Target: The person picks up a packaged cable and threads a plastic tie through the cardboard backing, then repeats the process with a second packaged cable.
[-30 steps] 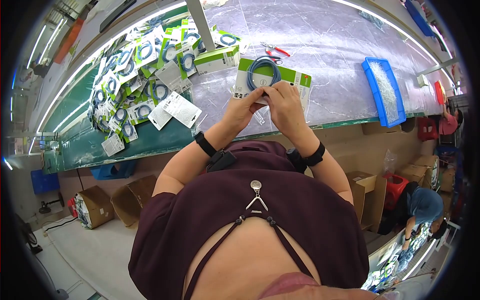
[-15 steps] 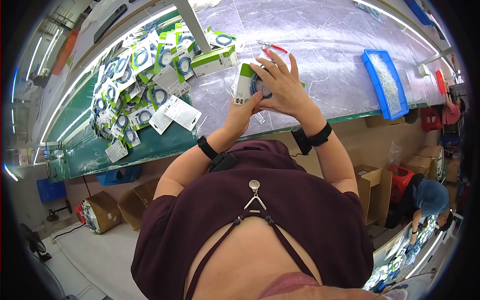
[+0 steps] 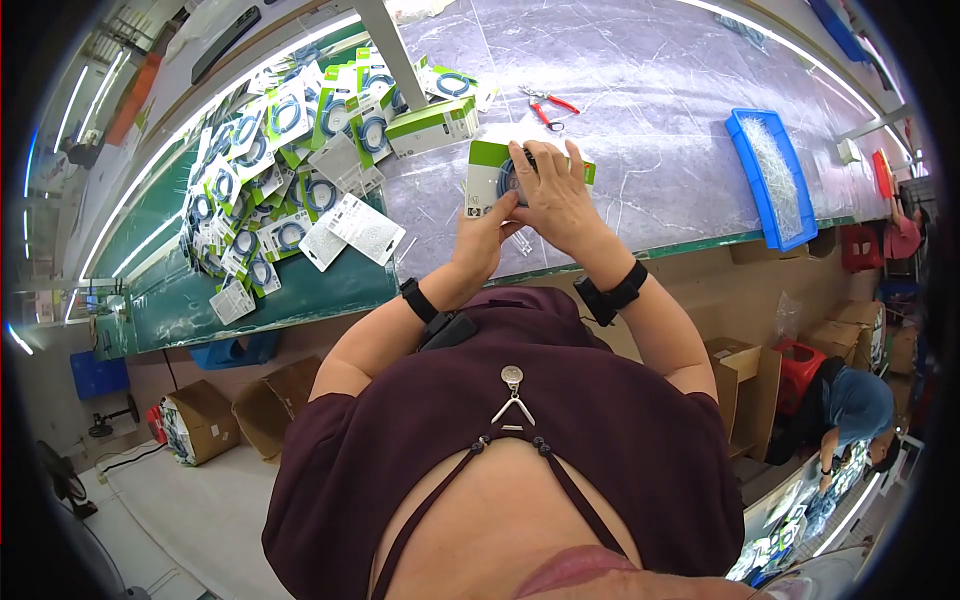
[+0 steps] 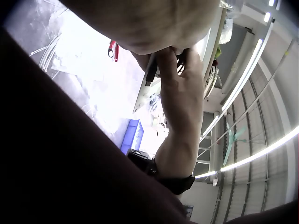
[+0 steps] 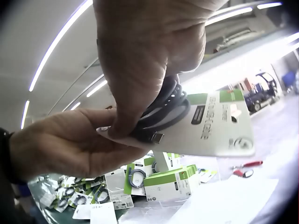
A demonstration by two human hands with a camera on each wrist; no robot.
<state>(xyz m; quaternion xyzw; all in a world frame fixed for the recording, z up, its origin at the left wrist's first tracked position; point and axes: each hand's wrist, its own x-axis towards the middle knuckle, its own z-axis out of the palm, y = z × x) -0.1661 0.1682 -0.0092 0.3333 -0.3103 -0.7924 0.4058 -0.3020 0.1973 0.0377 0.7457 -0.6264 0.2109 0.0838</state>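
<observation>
Together, the left hand (image 3: 481,241) and right hand (image 3: 560,203) pinch the coiled cable (image 5: 180,113) against its card (image 5: 219,136).

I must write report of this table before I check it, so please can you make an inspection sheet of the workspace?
Surface: grey marbled tabletop, with a green section at left.
Job's things: card with coiled cable, both held; green-and-white stack nearby.
Clutter: overlapping pile of carded cables; red-handled tool lying loose; blue tray of thin pale strips.
Hands: left hand grips the card's lower edge; right hand holds the coil.
Cables: held one looped, metal plug exposed; those visible in the pile also coiled.
Surroundings: cardboard boxes, red stool, another person.
</observation>
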